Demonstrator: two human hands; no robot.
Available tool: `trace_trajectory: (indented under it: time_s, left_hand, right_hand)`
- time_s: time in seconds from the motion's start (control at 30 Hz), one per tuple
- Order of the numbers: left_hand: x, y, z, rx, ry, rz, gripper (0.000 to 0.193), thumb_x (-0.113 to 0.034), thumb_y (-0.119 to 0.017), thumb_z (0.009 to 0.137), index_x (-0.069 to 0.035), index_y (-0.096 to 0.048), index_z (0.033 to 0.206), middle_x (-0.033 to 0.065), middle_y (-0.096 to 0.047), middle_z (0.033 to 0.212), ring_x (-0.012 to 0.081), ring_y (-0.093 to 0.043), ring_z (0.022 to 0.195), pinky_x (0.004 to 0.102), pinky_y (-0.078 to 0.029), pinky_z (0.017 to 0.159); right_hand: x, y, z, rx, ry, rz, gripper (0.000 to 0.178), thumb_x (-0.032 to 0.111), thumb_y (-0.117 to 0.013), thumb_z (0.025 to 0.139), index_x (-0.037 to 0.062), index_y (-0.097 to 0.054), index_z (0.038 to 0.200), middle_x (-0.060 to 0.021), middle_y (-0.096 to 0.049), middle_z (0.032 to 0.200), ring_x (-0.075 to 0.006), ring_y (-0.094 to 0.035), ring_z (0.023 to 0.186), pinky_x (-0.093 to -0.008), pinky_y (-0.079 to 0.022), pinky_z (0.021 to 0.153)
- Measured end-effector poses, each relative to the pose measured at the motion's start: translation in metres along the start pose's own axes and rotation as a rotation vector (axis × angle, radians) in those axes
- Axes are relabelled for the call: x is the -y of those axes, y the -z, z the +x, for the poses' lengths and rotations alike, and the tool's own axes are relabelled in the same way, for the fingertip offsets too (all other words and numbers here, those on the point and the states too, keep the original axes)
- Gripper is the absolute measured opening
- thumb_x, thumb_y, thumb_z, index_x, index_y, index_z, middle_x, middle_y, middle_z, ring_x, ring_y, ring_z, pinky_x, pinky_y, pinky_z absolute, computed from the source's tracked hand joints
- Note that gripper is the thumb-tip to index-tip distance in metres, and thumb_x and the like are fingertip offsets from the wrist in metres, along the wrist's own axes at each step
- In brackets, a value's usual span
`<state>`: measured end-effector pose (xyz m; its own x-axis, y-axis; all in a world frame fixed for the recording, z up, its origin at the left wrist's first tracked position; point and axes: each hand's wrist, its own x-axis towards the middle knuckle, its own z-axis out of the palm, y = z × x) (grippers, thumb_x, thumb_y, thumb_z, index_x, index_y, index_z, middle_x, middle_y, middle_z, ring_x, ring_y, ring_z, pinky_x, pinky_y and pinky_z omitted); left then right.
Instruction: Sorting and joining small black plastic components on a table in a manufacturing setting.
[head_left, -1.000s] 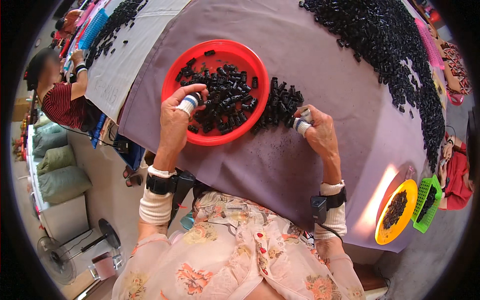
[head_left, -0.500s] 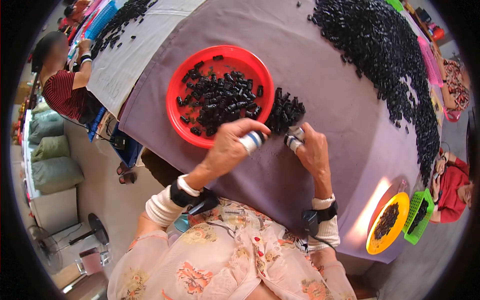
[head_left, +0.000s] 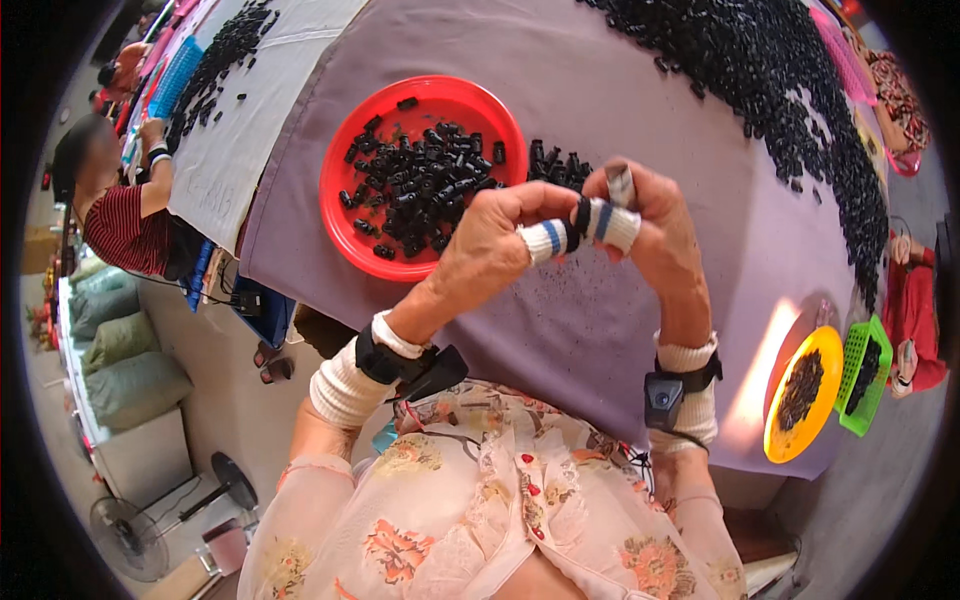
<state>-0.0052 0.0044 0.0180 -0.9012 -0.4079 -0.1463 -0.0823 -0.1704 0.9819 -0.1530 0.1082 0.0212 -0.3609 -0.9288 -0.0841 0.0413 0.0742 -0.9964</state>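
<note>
Left hand (head_left: 488, 238) and right hand (head_left: 655, 215) meet, gripping small black parts (head_left: 580, 213) between them, above worktop (head_left: 600, 105). Red basin (head_left: 333, 187) of similar pieces (head_left: 420, 190) at left; small heap (head_left: 557, 166) just beside it.

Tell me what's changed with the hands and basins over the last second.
The left hand has moved rightward from over the red basin to meet the right hand. A small black part now shows pinched between the two; when it was picked up isn't clear. The red basin, black pile beside it, yellow basin and green basket stayed put.
</note>
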Motion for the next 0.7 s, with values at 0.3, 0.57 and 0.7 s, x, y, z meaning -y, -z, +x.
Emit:
trace_trajectory:
  time_s: [0.3,0.57,0.7]
  left_hand:
    - [0.018,0.011,0.000,0.008,0.104,-0.967,0.023,-0.011,-0.053,0.085,0.000,-0.056,0.105,0.0113,-0.059,0.092,0.0158,-0.055,0.075,0.0323,-0.045,0.070]
    - [0.009,0.000,-0.007,0.030,0.181,-1.124,0.026,-0.012,-0.052,0.088,0.001,-0.052,0.111,0.0082,-0.060,0.090,0.0156,-0.059,0.078,0.0301,-0.050,0.073]
    - [0.010,-0.003,-0.007,-0.012,0.170,-1.090,0.028,-0.011,-0.052,0.088,0.001,-0.051,0.113,0.0076,-0.060,0.089,0.0148,-0.059,0.079,0.0286,-0.050,0.074]
  right_hand:
    - [-0.006,0.001,-0.008,-0.105,-0.054,0.071,0.014,0.013,-0.067,0.076,0.0073,-0.055,0.077,0.0053,-0.048,0.060,-0.0022,-0.043,0.050,-0.0176,-0.034,0.043]
    - [-0.009,-0.008,-0.012,0.052,-0.008,-0.082,0.035,0.026,-0.076,0.068,0.0067,-0.047,0.068,0.0065,-0.039,0.060,-0.0051,-0.036,0.057,-0.0218,-0.032,0.050]
    - [-0.006,-0.009,-0.011,0.057,-0.009,-0.099,0.042,0.034,-0.077,0.066,0.0058,-0.045,0.065,0.0047,-0.039,0.057,-0.0069,-0.036,0.056,-0.0246,-0.032,0.048]
